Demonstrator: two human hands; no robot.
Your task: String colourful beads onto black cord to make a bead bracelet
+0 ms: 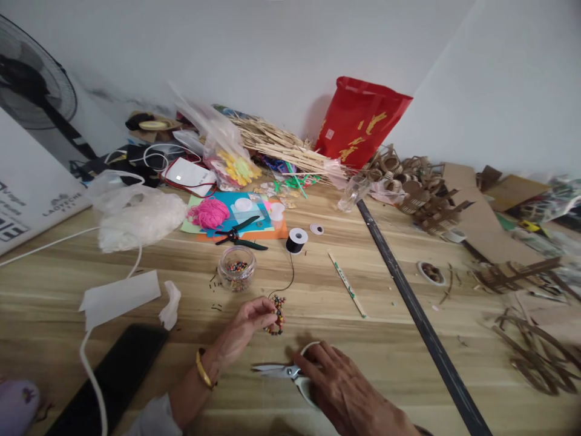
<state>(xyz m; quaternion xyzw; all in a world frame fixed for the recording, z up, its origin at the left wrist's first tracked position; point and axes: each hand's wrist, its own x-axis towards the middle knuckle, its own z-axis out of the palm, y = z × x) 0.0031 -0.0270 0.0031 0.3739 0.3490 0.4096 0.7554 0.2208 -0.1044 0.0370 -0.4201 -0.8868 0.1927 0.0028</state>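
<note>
My left hand pinches a string of small colourful beads, part of it hidden behind the fingers. From the beads a thin black cord runs up to a black spool with a white rim. Lower right, my right hand is wrapped over the pale handles of a pair of scissors, whose blades point left and lie slightly apart near the tabletop. Just beyond my left hand stands a clear jar partly filled with loose beads. Black-handled pliers lie behind the jar.
Pink yarn rests on coloured paper at the back. A paper-wrapped stick and a long dark strip lie to the right. At left are a black phone-like slab, a white cable and a plastic bag. Woven pieces crowd the far right.
</note>
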